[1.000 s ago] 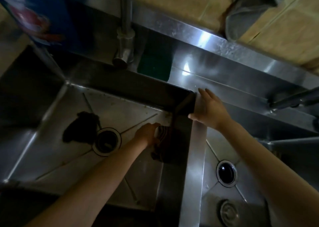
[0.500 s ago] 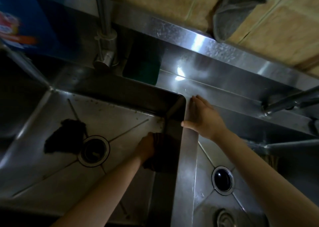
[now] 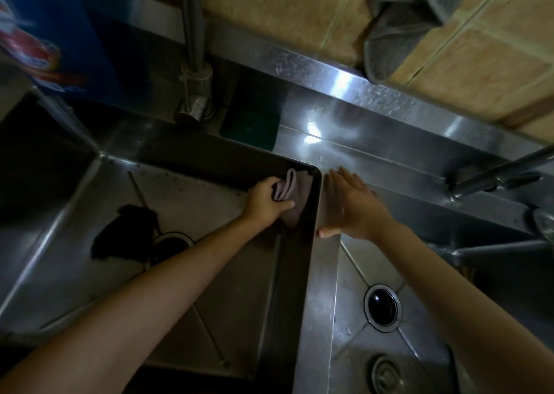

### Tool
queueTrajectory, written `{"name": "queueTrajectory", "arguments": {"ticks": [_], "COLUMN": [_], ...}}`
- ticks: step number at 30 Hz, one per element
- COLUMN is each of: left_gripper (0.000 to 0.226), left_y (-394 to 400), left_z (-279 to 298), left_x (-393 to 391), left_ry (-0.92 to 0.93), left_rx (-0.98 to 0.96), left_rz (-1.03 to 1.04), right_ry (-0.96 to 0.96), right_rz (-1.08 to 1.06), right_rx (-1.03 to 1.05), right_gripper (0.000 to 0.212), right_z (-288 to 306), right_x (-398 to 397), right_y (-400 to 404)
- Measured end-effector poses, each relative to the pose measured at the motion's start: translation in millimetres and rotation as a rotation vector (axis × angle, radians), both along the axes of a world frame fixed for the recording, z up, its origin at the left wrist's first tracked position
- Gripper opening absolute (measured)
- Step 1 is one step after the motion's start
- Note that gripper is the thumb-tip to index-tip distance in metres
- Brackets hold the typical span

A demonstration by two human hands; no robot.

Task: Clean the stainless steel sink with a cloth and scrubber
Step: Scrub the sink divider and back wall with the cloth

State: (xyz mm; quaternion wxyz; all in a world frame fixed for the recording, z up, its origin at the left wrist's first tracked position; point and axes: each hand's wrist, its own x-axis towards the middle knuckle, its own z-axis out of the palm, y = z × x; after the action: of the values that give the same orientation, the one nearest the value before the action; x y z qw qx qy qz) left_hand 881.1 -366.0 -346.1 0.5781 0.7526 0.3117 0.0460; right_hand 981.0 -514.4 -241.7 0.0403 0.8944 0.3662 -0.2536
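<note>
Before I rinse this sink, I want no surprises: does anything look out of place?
Yes: a dark clump, perhaps a scrubber or rag, lies on the left basin floor against its drain, where it might block rinse water.

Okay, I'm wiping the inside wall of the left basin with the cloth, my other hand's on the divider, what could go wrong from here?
1. The right hand lies flat on the shiny steel divider; if that is wet, it may slip while you lean on it.
2. The left hand grips the cloth near the basin's top corner, so knuckles could scrape the rim.
3. The dark clump beside the left drain might wash in and clog it.
</note>
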Motion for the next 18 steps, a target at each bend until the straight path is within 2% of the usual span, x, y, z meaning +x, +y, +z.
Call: {"name": "queueTrajectory", "arguments": {"ticks": [2,6,11,18], "left_gripper": [0.048,0.036,0.019,0.016], "left_y": [-4,-12,-11,-7], "left_z": [8,10,0,-14], "left_x": [9,20,26,32], "left_ry": [-0.054,-0.125,-0.123,-0.127], "left_rx": [0.01,-0.035,0.01,0.081], "left_rz": [0.019,0.015,-0.007,-0.007], "right_ry": [-0.012,0.008,0.012,-0.007], "right_rz": [0.02,0.016,0.054,0.085], "right_rx": [-0.038,-0.1,-0.116,-0.108], "right_gripper": [0.14,0.137,0.136,0.14], "right_z": [-1,5,4,-1], "right_x": [5,9,11,17], "right_y": [4,11,16,22]}}
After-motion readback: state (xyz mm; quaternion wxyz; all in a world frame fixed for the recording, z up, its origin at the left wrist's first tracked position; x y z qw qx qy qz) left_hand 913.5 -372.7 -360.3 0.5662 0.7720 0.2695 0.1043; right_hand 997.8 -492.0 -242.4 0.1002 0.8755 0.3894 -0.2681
